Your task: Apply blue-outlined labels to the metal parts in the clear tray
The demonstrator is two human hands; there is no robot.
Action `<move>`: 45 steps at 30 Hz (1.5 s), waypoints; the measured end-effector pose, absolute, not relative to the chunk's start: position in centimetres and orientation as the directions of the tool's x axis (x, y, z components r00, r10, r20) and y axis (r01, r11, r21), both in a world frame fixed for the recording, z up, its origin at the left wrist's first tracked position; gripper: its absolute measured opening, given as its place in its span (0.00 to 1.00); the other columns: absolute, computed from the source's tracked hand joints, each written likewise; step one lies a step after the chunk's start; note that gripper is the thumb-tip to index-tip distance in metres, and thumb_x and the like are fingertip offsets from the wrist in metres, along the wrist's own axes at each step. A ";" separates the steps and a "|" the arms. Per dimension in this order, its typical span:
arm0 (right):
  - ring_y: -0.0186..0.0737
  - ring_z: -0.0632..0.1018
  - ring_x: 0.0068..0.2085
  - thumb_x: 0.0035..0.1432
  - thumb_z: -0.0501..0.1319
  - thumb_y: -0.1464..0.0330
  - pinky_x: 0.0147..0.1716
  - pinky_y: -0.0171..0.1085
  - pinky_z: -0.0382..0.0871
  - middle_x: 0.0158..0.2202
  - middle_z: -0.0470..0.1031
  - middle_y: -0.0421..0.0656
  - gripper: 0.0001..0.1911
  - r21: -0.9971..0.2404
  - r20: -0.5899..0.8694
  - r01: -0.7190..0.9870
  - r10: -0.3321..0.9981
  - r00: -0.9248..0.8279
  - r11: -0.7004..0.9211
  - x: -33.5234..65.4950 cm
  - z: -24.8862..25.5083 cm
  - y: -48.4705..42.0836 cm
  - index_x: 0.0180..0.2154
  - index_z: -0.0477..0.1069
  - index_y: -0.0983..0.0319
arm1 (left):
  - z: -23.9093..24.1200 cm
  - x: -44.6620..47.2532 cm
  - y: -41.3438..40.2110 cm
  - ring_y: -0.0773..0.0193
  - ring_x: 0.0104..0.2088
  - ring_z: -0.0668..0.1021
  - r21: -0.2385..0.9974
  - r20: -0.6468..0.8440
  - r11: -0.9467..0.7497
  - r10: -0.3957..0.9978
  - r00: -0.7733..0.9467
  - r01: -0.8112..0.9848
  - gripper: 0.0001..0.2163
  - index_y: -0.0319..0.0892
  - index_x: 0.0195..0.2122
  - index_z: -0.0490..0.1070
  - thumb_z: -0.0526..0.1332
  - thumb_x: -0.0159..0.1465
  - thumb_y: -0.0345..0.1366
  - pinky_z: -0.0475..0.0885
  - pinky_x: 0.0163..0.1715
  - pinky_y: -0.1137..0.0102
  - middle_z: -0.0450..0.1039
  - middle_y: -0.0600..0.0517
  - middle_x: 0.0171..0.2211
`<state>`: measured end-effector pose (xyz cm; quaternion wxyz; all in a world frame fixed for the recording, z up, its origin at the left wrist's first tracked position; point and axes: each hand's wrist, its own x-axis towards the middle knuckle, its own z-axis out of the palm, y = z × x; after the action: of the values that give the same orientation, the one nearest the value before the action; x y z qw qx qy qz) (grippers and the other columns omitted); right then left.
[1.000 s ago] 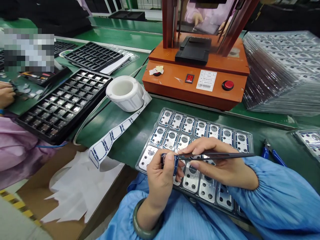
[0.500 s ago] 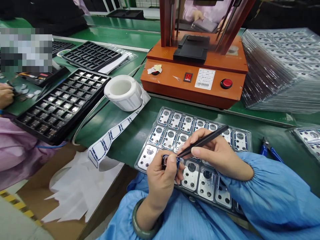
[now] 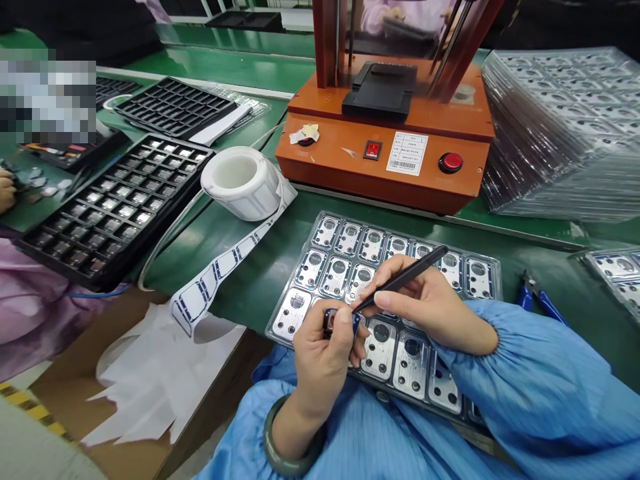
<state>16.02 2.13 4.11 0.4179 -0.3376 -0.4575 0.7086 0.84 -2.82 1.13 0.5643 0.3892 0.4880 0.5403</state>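
My left hand pinches a small metal part with a blue rim above the near edge of a clear blister tray filled with several silver parts. My right hand grips black tweezers, whose tip touches the part in my left hand. A white roll of labels stands left of the tray, and its strip of blue-outlined stickers trails toward the table edge.
An orange press machine stands behind the tray. Stacked clear trays fill the right side, blue-handled pliers lie nearby. Black trays of parts sit left, beside a co-worker's pink sleeve. White backing paper hangs off the edge.
My right hand tilted the tweezers from lying level to pointing up and to the right, with the tip kept at the part. My left hand stayed in place.
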 end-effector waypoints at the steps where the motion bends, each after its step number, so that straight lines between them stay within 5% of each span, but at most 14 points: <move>1: 0.34 0.81 0.35 0.55 0.67 0.72 0.38 0.32 0.77 0.35 0.80 0.41 0.07 -0.934 -0.097 -0.276 0.902 -0.420 -0.228 16.0 4.1 2.1 0.34 0.68 0.61 | 1.1 0.9 -2.8 0.71 0.13 0.70 0.965 -0.127 0.109 0.990 -0.060 -0.238 0.12 0.42 0.28 0.67 0.59 0.64 0.44 0.65 0.12 0.78 0.73 0.56 0.18; 18: 0.35 0.81 0.34 0.56 0.66 0.72 0.36 0.34 0.78 0.34 0.80 0.42 0.08 -0.953 -0.078 -0.239 0.915 -0.396 -0.184 16.2 3.7 2.3 0.34 0.67 0.61 | 0.3 0.8 -2.7 0.71 0.17 0.73 0.851 -0.157 0.158 0.987 0.045 -0.500 0.10 0.43 0.35 0.71 0.57 0.65 0.43 0.67 0.15 0.78 0.72 0.55 0.22; 29: 0.37 0.81 0.36 0.53 0.68 0.70 0.34 0.33 0.79 0.32 0.79 0.41 0.10 -0.866 -0.155 -0.396 0.917 -0.369 -0.306 16.2 3.0 2.9 0.34 0.67 0.62 | 0.3 0.9 -2.2 0.71 0.18 0.73 0.877 -0.158 0.158 0.987 0.039 -0.455 0.10 0.42 0.34 0.69 0.59 0.63 0.44 0.68 0.15 0.78 0.73 0.55 0.23; 45: 0.35 0.80 0.35 0.51 0.70 0.68 0.34 0.33 0.79 0.31 0.79 0.40 0.13 -0.856 -0.221 -0.383 0.915 -0.337 -0.348 16.1 2.7 3.1 0.33 0.66 0.62 | 0.6 1.1 -2.1 0.75 0.15 0.69 0.942 -0.186 0.170 0.982 -0.029 -0.291 0.09 0.41 0.30 0.67 0.61 0.63 0.41 0.65 0.14 0.81 0.70 0.59 0.19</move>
<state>16.07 3.07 2.68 0.4424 -0.3682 -0.3611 0.7337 1.13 -2.06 0.61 0.5961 0.3606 0.4791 0.5340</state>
